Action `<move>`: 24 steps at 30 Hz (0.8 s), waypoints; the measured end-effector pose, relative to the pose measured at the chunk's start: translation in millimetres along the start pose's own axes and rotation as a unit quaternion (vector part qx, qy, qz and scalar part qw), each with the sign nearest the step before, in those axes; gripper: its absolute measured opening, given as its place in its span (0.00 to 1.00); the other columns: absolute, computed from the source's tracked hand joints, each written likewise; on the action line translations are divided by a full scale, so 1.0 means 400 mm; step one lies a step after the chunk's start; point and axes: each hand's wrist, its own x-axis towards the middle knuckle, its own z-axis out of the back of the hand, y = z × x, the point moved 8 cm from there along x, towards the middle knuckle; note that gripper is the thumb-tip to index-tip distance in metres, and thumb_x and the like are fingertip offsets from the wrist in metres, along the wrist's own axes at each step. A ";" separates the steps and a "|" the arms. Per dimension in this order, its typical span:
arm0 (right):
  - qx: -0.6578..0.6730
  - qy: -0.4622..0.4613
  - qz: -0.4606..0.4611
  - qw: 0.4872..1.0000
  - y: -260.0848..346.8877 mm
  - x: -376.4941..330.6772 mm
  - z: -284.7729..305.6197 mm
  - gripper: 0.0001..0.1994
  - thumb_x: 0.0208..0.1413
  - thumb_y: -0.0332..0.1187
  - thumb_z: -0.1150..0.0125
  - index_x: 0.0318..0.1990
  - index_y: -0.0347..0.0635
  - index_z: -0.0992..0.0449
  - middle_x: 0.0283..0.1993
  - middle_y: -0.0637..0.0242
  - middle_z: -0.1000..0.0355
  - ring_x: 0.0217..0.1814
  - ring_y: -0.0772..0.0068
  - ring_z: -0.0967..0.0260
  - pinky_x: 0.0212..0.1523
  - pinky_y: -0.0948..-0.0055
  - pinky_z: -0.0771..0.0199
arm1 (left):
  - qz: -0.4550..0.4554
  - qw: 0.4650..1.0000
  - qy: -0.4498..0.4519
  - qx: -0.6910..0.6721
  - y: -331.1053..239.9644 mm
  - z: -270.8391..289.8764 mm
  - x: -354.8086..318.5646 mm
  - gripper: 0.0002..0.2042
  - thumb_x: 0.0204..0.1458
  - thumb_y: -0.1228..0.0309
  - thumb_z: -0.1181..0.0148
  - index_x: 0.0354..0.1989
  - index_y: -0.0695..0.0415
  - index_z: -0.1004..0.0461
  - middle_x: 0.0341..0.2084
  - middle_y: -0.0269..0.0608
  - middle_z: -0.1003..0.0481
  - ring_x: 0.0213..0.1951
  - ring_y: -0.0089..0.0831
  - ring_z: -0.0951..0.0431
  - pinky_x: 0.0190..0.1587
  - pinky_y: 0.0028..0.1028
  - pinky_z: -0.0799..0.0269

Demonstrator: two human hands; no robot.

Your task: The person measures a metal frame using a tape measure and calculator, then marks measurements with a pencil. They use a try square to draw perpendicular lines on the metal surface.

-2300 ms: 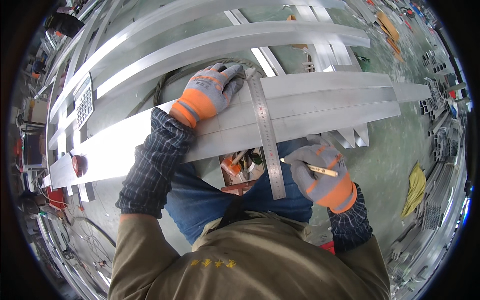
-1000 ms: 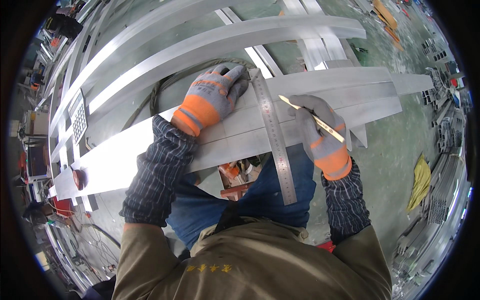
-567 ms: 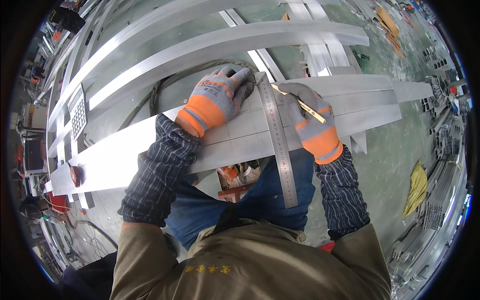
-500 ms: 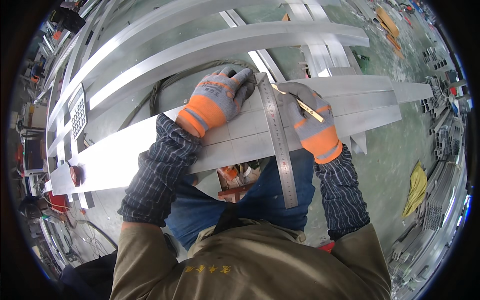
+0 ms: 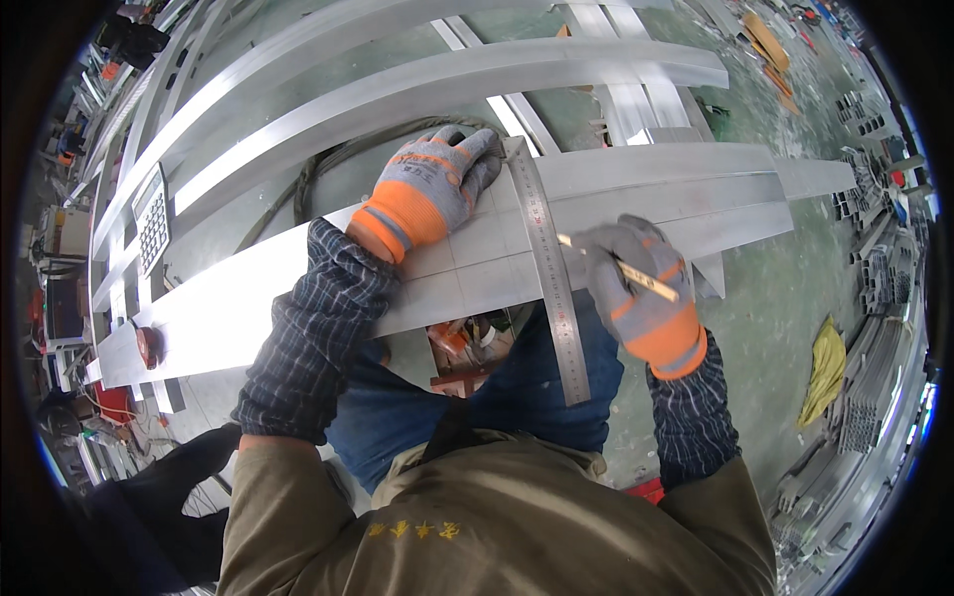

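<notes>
A long silvery metal profile lies across my lap, scored with thin lines. My left hand, in a grey and orange glove, presses on its far edge. The left fingers close against the top end of a steel try square, whose graduated blade crosses the profile and juts past its near edge over my thigh. My right hand, gloved alike, is closed round a slim yellow pencil. The pencil's tip is beside the square's right edge; whether it touches the metal I cannot tell.
More metal bars run across beyond the profile, with a calculator at left. A red-brown round object sits at the profile's left end. Below is an open box of tools. A dark-clothed leg, apparently another person's, is at lower left.
My right hand with the pencil has moved nearer to me along the square, from its far end to about mid-blade. My left hand and the square stay put. More dark clothing shows at lower left.
</notes>
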 end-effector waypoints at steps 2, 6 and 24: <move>-0.023 0.005 0.049 0.999 0.041 -0.029 0.023 0.03 0.49 0.22 0.37 0.31 0.38 0.22 0.40 0.59 0.21 0.35 0.58 0.22 0.52 0.55 0.22 | 0.003 1.000 -0.005 0.001 0.004 0.001 -0.003 0.22 0.66 0.57 0.47 0.66 0.50 0.28 0.51 0.60 0.24 0.50 0.56 0.22 0.55 0.45 0.25; 0.105 0.051 -0.083 0.990 0.035 -0.069 0.062 0.04 0.48 0.20 0.40 0.30 0.38 0.22 0.32 0.61 0.21 0.30 0.57 0.24 0.50 0.55 0.22 | -0.016 0.999 -0.039 -0.005 0.010 0.003 -0.011 0.21 0.66 0.58 0.47 0.65 0.51 0.27 0.49 0.60 0.23 0.50 0.57 0.22 0.55 0.44 0.25; 0.256 -0.169 -0.273 0.912 -0.282 -0.039 -0.007 0.14 0.73 0.34 0.47 0.59 0.41 0.22 0.44 0.65 0.21 0.42 0.79 0.28 0.46 0.74 0.25 | -0.018 0.999 -0.051 -0.002 0.016 0.000 -0.020 0.21 0.64 0.60 0.44 0.63 0.53 0.26 0.46 0.56 0.22 0.48 0.56 0.22 0.53 0.45 0.25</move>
